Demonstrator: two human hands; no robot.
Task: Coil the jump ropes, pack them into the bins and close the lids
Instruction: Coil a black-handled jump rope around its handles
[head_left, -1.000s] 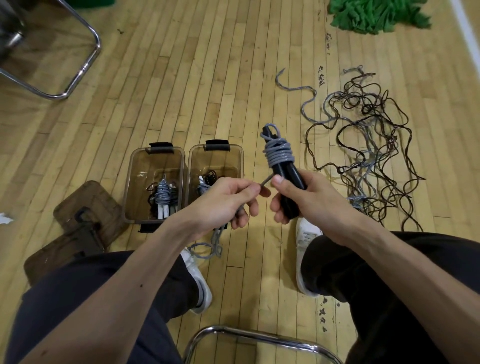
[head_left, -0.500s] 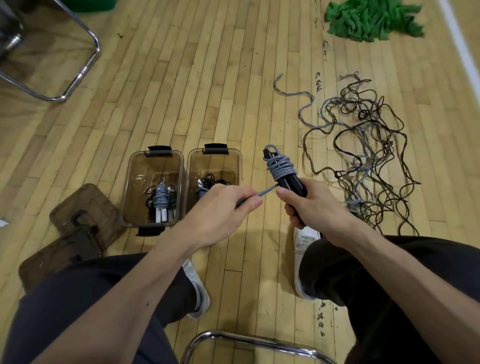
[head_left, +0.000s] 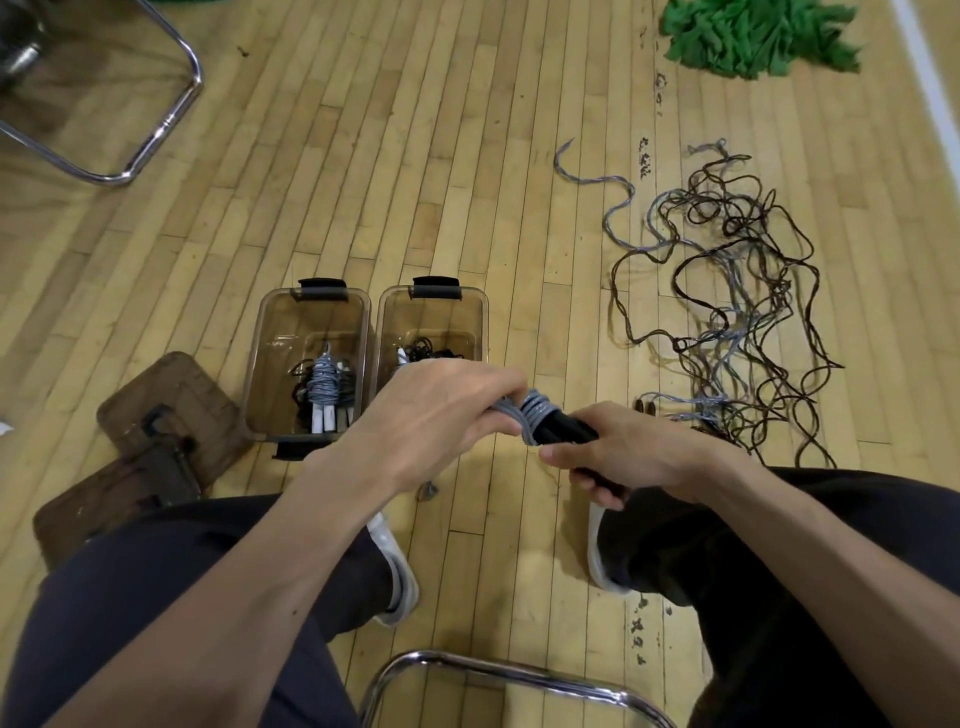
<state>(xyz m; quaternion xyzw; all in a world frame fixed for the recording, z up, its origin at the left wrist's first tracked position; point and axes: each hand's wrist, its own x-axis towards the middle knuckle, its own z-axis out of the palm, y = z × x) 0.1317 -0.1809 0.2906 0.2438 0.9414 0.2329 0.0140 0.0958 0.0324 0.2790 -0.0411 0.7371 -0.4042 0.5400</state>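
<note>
My right hand (head_left: 631, 454) grips the black handles of a jump rope (head_left: 540, 415), now lying almost level, with grey cord wound round them. My left hand (head_left: 441, 410) pinches the grey cord at the wound end, right against the coil. Two open brown see-through bins stand side by side on the floor beyond my hands. The left bin (head_left: 270, 353) holds a coiled grey rope with white handles (head_left: 324, 389). The right bin (head_left: 480, 322) holds dark rope, partly hidden by my left hand. A tangle of loose grey and dark ropes (head_left: 737, 312) lies on the floor to the right.
Two brown lids (head_left: 156, 431) lie on the floor left of the bins. A chrome chair frame (head_left: 171, 109) stands at the far left, another chrome bar (head_left: 498, 670) is under me. A green fabric heap (head_left: 753, 31) sits at the far right. My white shoes rest on the wood floor.
The handle bundle has tipped from upright to nearly level and dropped lower. My left hand has moved right along the cord, up against the coil.
</note>
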